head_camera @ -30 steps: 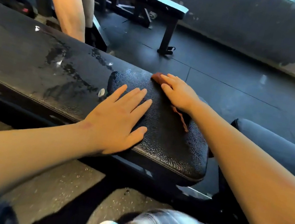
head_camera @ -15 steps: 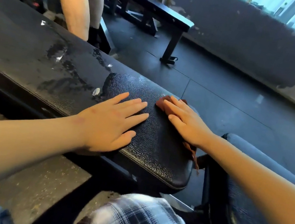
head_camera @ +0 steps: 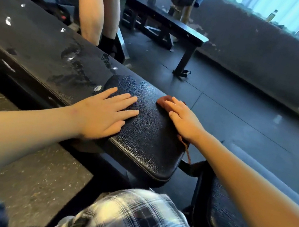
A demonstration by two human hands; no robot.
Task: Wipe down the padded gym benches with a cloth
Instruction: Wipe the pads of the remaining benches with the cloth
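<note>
- Now the left hand [head_camera: 102,113] lies flat on the black padded bench [head_camera: 145,142], fingers straight and spread, holding nothing.
- Right hand [head_camera: 181,119] presses the reddish cloth [head_camera: 163,101] with flat fingers at the pad's far edge – a cloth tail hangs over the bench end.
- Wet streaks [head_camera: 73,64] mark the pad further left.
- Behind, a second bench [head_camera: 166,24] stands on the floor [head_camera: 233,118].

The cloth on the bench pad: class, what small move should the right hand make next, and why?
Probably slide the cloth leftward across the bench pad. The right hand presses it flat at the pad's far edge, the left hand rests flat on the pad, and smears and white specks mark the surface further left.
</note>
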